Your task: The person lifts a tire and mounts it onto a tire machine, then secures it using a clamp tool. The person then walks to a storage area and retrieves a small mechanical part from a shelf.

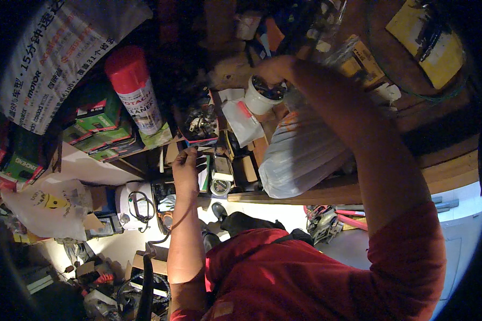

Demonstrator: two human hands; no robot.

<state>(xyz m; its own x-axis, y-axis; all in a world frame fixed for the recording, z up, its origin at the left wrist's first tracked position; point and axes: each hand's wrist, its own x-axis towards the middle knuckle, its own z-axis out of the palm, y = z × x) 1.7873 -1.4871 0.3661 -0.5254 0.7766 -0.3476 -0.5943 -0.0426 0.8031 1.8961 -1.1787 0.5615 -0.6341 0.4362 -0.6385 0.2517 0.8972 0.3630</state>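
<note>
My right hand (275, 70) reaches over a white plastic tub (259, 105), its fingers down at the dark small parts (268, 89) inside. Shadow hides the fingertips, so any grip on a part is not visible. My left hand (188, 160) is at the front of the shelf, fingers bent, close to the lower edge of an open box of small metal parts (201, 122). Whether it holds anything is unclear. Between the hands lie a clear plastic bag (243, 122) with a red strip and a small pale box (222, 168). A full white plastic bag (297, 156) sits below my right forearm.
A red-capped aerosol can of cleaner (134, 90) stands left of my hands, beside stacked green oil filter boxes (104, 120). The wooden shelf edge (301, 196) runs before my body. A round tin (220, 187) lies near it. Tools (325, 224) and cartons (152, 263) are lower down.
</note>
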